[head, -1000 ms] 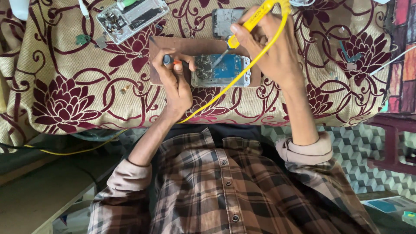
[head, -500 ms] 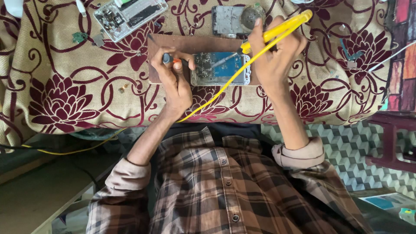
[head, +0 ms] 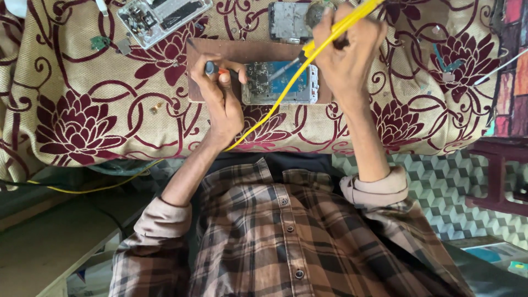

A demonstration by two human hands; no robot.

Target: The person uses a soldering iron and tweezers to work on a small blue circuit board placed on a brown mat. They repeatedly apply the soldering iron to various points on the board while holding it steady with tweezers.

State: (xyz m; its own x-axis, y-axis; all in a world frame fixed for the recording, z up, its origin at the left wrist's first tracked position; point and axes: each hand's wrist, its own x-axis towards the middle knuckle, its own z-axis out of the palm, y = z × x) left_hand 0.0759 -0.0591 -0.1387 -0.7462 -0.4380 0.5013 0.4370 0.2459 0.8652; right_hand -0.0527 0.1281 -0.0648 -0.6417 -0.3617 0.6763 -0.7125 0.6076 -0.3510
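An opened phone (head: 283, 85) with its circuit board bare lies on a brown wooden board (head: 231, 52) on the flowered cloth. My right hand (head: 349, 52) grips a yellow soldering iron (head: 335, 27); its metal tip (head: 280, 71) touches the circuit board, and its yellow cord (head: 258, 121) trails down past my left wrist. My left hand (head: 220, 99) rests on the board's left part and pinches a small tool with a blue and orange handle (head: 214, 69) pointed toward the phone.
A second dismantled phone frame (head: 159, 16) lies at the top left, and another grey phone part (head: 289, 19) sits above the board. Small loose parts (head: 107, 44) dot the maroon-flowered cloth (head: 77, 121). A dark wooden stool (head: 500, 165) stands at the right.
My right hand has brought the soldering iron down and left, so its tip now rests on the circuit board. My left hand keeps its hold beside the phone.
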